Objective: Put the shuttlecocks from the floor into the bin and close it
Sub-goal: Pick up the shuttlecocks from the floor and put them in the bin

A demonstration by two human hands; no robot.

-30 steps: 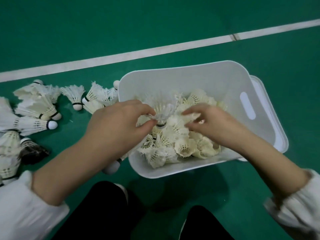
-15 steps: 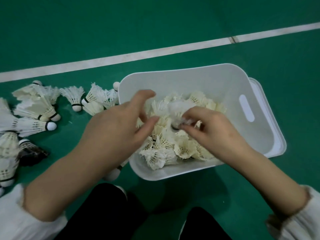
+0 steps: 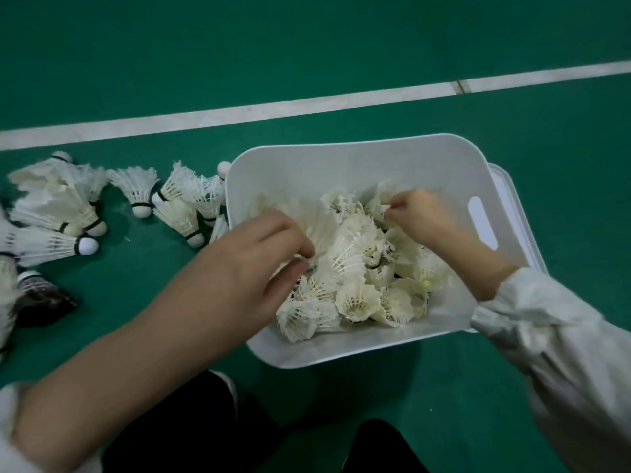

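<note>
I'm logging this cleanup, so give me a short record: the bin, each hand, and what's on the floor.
bin: white, open, holds a pile of shuttlecocks
left hand: over the pile, fingers curled at feathers, grip unclear
right hand: pinches far shuttlecock by its feathers
floor: loose shuttlecocks left of bin, one dark shuttlecock
beneath bin: flat white piece, possibly the lid

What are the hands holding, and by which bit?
The right hand pinches a shuttlecock by its feather edge. The left hand seems to pinch a blurred shuttlecock by its feathers.
</note>
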